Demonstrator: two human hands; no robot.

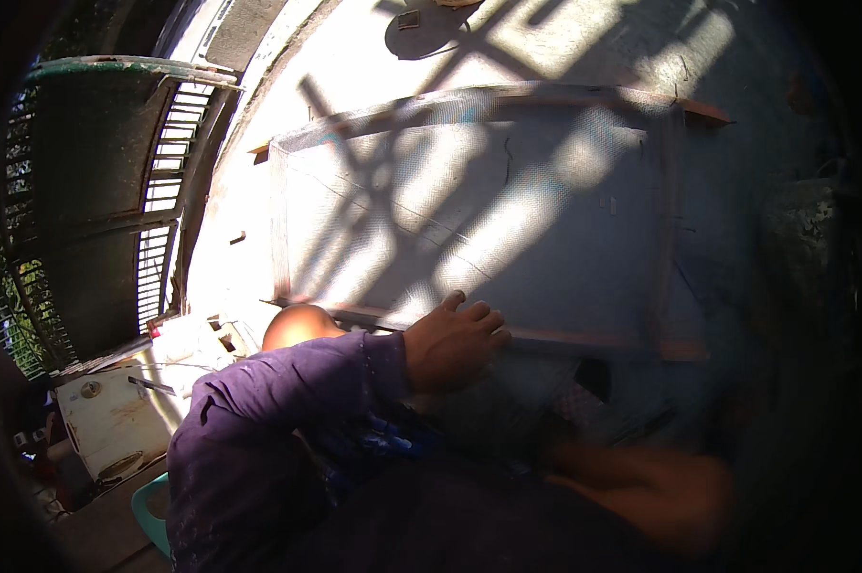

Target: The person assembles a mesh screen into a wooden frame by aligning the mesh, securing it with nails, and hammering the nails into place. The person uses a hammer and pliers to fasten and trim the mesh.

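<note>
A wide wooden frame with fine pale mesh stretched over it, a mesh screen (564, 258), lies in front of me. Bands of sun and shadow cross it, and a few dark loose strands show on the mesh. My left hand (457, 342), coming out of a purple sleeve, rests on the near rail of the screen with its fingers bent over the edge. The fingertips are partly hidden. At the lower right my bare right forearm (641, 482) is smeared by motion and points inward; the right hand is lost in blur and shadow below the near rail.
One of my knees (302, 325) shows beside the left sleeve. A worn, cream-coloured box-like thing (116, 420) stands at the left, near a green curved edge (149, 511). Behind it is a barred metal gate (168, 181). A small dark block (238, 238) lies on the sunlit floor.
</note>
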